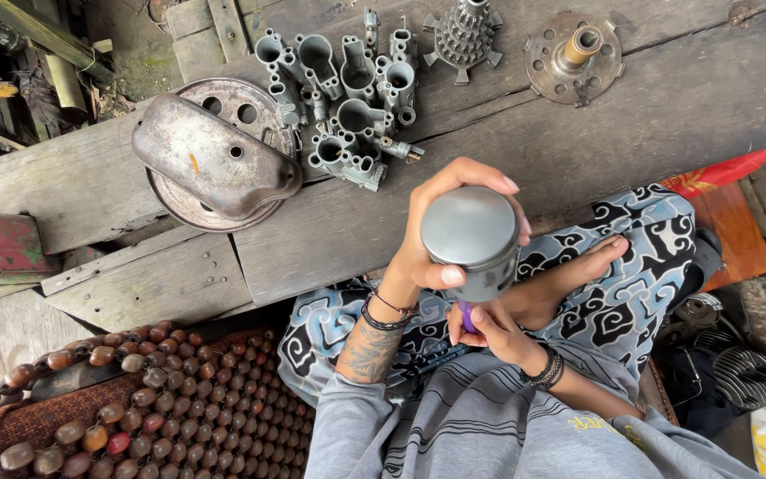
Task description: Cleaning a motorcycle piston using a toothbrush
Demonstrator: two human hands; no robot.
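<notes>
My left hand (417, 259) is wrapped around a grey metal piston (470, 232), holding it upright over my lap with its flat round crown facing up. Thumb and fingers grip the piston's sides. Just below it, my right hand (500, 333) pinches a small purple object (466, 316) against the piston's underside; most of that object is hidden. I sit cross-legged in patterned blue trousers (640, 257), one bare foot beside the piston.
On the worn wooden planks (578, 142) ahead lie several grey carburetor bodies (347, 98), a dented metal cover (210, 164) on a round perforated disc (250, 102), a toothed sprocket (465, 35) and a hub flange (575, 55). A beaded mat (135, 408) lies left, a finned engine part (742, 372) right.
</notes>
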